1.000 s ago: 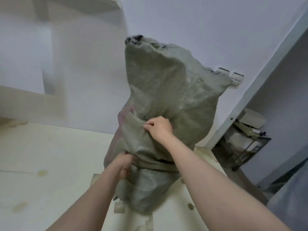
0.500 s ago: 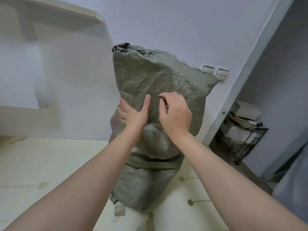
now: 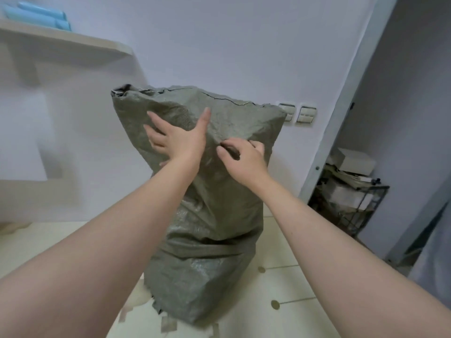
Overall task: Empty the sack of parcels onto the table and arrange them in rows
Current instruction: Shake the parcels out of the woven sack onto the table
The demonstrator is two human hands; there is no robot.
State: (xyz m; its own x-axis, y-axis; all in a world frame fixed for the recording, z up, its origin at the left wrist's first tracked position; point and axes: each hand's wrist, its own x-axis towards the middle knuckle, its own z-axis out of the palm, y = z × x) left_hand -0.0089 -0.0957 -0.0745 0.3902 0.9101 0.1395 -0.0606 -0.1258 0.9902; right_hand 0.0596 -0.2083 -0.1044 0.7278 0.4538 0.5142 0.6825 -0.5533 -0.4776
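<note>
A grey-green woven sack stands upright on the pale table, its sewn end up and its lower end on the tabletop. My left hand lies flat on the sack's upper part, fingers spread and straight. Just to its right, my right hand pinches a fold of the sack's cloth between thumb and curled fingers. No parcel shows; whatever the sack holds is hidden inside. Scraps of pale tape or paper lie at the sack's foot.
A white wall with two switch plates rises behind the table. A pale shelf with blue items hangs upper left. To the right a doorway opens onto a wire rack stacked with boxes.
Both hands have climbed from the sack's lower middle to its upper part. The left hand went from gripping low to lying flat high up. The sack now stands straighter.
</note>
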